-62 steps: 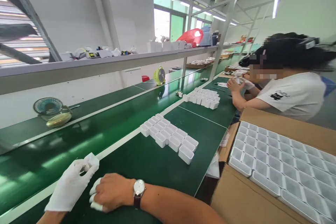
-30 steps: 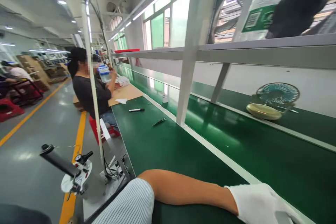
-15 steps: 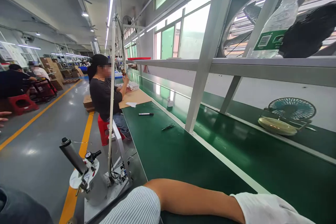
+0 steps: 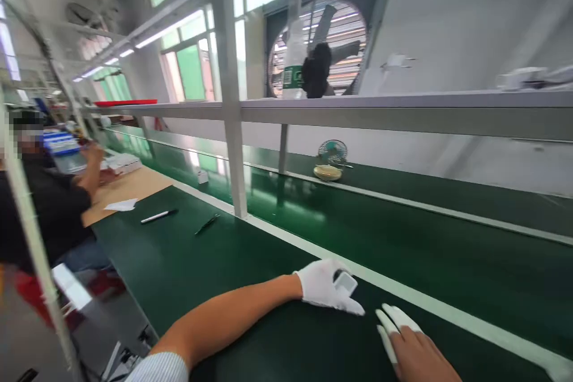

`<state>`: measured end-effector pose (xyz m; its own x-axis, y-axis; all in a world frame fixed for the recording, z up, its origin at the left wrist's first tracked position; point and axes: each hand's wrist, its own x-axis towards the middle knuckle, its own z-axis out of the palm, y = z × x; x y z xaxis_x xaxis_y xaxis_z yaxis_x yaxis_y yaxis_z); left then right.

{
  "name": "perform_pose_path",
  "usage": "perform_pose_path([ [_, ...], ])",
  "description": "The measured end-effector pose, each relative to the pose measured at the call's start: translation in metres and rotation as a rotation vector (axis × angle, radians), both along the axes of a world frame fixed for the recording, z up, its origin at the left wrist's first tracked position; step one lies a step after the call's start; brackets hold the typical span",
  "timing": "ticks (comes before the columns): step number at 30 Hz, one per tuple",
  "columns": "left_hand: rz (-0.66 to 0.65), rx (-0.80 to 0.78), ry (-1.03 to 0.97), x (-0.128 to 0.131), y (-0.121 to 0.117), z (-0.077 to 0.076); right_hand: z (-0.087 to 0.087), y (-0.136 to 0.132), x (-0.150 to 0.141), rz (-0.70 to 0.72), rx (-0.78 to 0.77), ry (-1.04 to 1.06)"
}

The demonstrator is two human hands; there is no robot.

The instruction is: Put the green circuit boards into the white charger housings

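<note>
My left hand [image 4: 319, 283], in a white glove, is over the green table [image 4: 250, 250] near its long pale edge strip. Its fingers are curled around a small white box-shaped piece [image 4: 346, 283], part of which the glove hides. To the right and nearer to me, my right hand [image 4: 421, 349] reaches in from the bottom edge. White covers sit on some of its fingertips, and its fingers are stretched out with nothing visible in them. A pair of dark tweezers [image 4: 206, 224] and a marker pen [image 4: 159, 216] lie farther off on the table.
A co-worker [image 4: 49, 191] sits at the left beside a brown sheet [image 4: 147, 182]. A shelf post [image 4: 233, 155] stands at the table's edge strip. Beyond are a small white block [image 4: 203, 177] and a little fan [image 4: 332, 151]. A bottle [image 4: 293, 65] stands on the shelf.
My view has swung to the right. The gloved left hand now shows fully, with the small white piece in it. My right hand has come into view.
</note>
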<state>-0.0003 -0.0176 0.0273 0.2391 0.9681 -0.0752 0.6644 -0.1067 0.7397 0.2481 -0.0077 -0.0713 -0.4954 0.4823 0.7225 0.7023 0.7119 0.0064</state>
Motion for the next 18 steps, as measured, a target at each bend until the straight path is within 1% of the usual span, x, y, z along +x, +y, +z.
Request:
perform_pose_path([
  [1, 0.035, 0.042, -0.038, 0.001, -0.002, -0.004, 0.004, -0.01, 0.004, -0.015, -0.043, -0.096],
  [3, 0.032, 0.084, -0.089, 0.003, -0.004, -0.011, 0.017, -0.027, 0.001, -0.077, -0.123, -0.242],
  [5, 0.022, 0.129, -0.106, 0.002, -0.005, -0.017, 0.03, -0.035, -0.008, -0.159, -0.167, -0.294],
  [7, -0.006, 0.158, -0.121, 0.001, -0.004, -0.021, 0.041, -0.039, -0.016, -0.188, -0.201, -0.321],
  [9, -0.011, 0.164, -0.119, 0.0, -0.003, -0.025, 0.049, -0.042, -0.019, -0.207, -0.226, -0.334],
  [12, -0.029, 0.157, -0.087, -0.001, -0.001, -0.027, 0.054, -0.047, -0.018, -0.201, -0.269, -0.354],
  [15, 0.0, 0.132, -0.054, -0.002, 0.0, -0.027, 0.056, -0.049, -0.016, -0.195, -0.301, -0.359],
  [18, 0.023, 0.12, -0.043, -0.003, 0.002, -0.03, 0.058, -0.048, -0.015, -0.193, -0.298, -0.371],
])
